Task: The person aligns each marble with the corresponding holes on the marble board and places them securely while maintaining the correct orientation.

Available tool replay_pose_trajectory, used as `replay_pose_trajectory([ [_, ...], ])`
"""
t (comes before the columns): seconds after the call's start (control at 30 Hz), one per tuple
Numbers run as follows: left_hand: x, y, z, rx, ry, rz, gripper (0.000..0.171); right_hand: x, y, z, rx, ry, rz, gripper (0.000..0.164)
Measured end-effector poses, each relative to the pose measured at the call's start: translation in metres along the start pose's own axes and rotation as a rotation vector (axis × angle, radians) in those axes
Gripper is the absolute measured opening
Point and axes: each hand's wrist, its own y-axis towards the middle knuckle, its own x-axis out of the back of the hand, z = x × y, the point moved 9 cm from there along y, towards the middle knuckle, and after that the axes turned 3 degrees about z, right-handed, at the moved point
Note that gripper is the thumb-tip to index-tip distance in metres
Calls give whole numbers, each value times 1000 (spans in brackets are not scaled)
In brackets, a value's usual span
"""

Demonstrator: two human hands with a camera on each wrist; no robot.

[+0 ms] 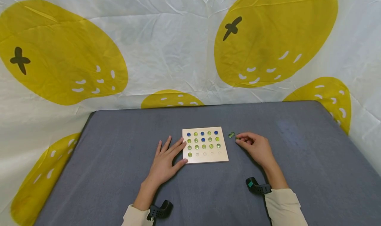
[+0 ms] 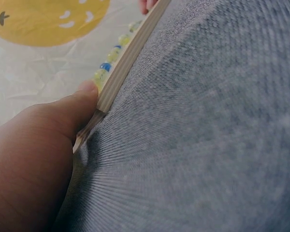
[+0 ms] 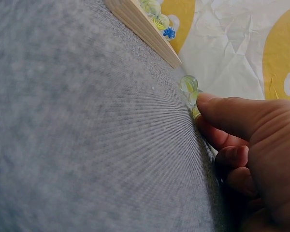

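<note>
A pale wooden board (image 1: 208, 158) with rows of round dimples lies flat, holding green and blue glass marbles (image 1: 203, 146). Blue ones sit in its two far rows. In the near row only the leftmost dimple holds a marble (image 1: 190, 155). My left hand (image 1: 165, 161) rests with spread, straight fingers against the board's left edge, its thumb at the near left corner. Right of the board, my right hand (image 1: 255, 148) pinches a green marble (image 3: 196, 112) between thumb and index finger, close to the cloth. Just beside those fingertips lie two loose green marbles (image 1: 231, 134).
Grey cloth (image 1: 134, 127) covers the table. Behind it hangs a white sheet (image 1: 166, 47) printed with large yellow fruit shapes. Each wrist carries a black camera mount, the left one (image 1: 160, 210) and the right one (image 1: 258, 186) both near the table's front.
</note>
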Motion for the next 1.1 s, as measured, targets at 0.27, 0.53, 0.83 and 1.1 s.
replay_pose_trajectory([
  [0.27,-1,0,2,2,-7,-5,61,-3,0,0,-24,-2,29,17],
  [0.53,-1,-1,2,-2,-1,-10,62,-5,0,-4,-38,16,62,17],
  [0.83,-3,-1,2,-1,2,-7,62,-7,1,-6,-35,2,70,17],
  [1.1,-3,-1,2,-1,-1,-6,61,-9,1,-9,-22,-7,75,17],
])
